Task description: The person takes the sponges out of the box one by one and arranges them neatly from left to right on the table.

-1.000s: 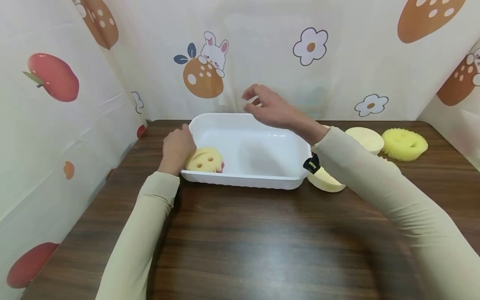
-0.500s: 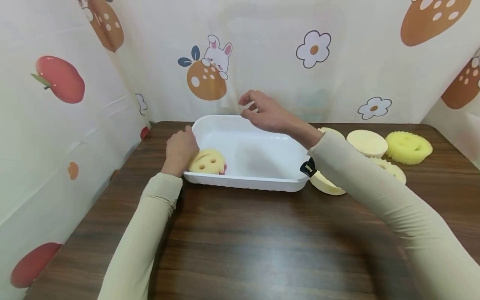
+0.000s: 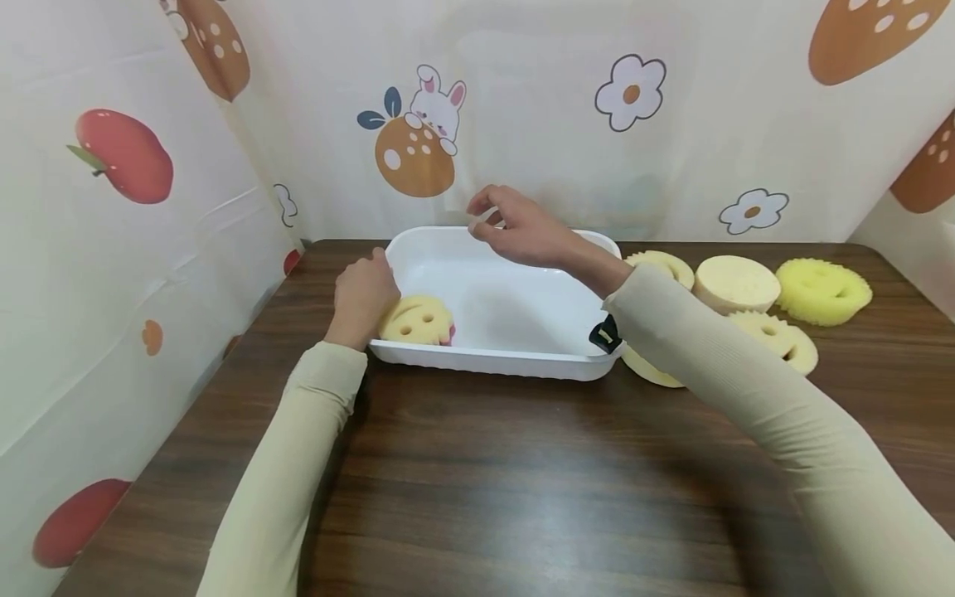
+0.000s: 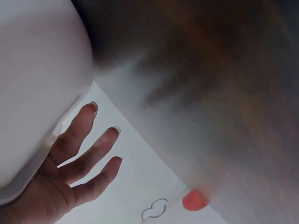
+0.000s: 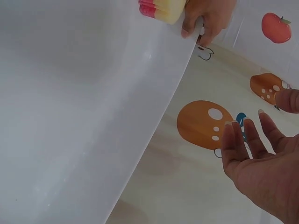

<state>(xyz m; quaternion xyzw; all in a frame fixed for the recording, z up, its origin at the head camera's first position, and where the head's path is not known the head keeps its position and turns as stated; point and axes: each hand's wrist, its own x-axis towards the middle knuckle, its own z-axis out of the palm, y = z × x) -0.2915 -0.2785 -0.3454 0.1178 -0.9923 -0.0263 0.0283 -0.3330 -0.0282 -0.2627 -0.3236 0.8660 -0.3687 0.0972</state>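
Observation:
A white rectangular tray [image 3: 492,361] stands on the table with a pale yellow smiley-face sponge [image 3: 415,322], pink at one edge, in its near left corner. My left hand [image 3: 366,298] grips the tray's left rim; in the right wrist view its thumb [image 5: 188,25] lies on the inner side and fingers hang outside. The left wrist view shows several of these fingers [image 4: 88,161] along the outer wall. My right hand [image 3: 525,228] hovers above the tray's back rim, fingers loosely bent and holding nothing.
Several yellow and cream round sponges lie right of the tray, among them a bright yellow smiley sponge [image 3: 823,292] and a plain cream one [image 3: 737,283]. My right forearm hides part of them. A printed cloth [image 3: 537,124] stands behind the brown table [image 3: 477,481].
My right hand has drifted slightly left and lower over the tray's back rim. The whole head view has shifted a little; the left hand keeps its grip on the tray.

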